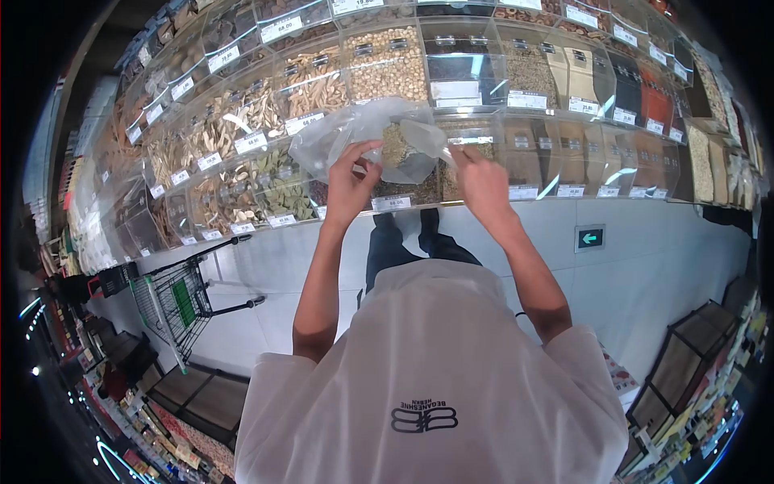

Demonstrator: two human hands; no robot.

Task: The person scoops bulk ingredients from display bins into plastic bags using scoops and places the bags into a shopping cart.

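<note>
Step in hand looks like bagging dried herb [393, 143]; it shows at the clear bag [321, 148], which is up over the front bins [556, 165]. Left hand [353, 179]: grip pinching the bag film, thumb toward forefinger. Right hand [481, 184]: grip pinching a pale scoop-like piece [426, 139]; scoop or bag flap, can't tell. Next move probably calls for a wide bag mouth and a steady right wrist. Count: two hands, one bag, one herb heap, one scoop-like piece, one shopping cart [184, 302]; bins many, uncounted.
</note>
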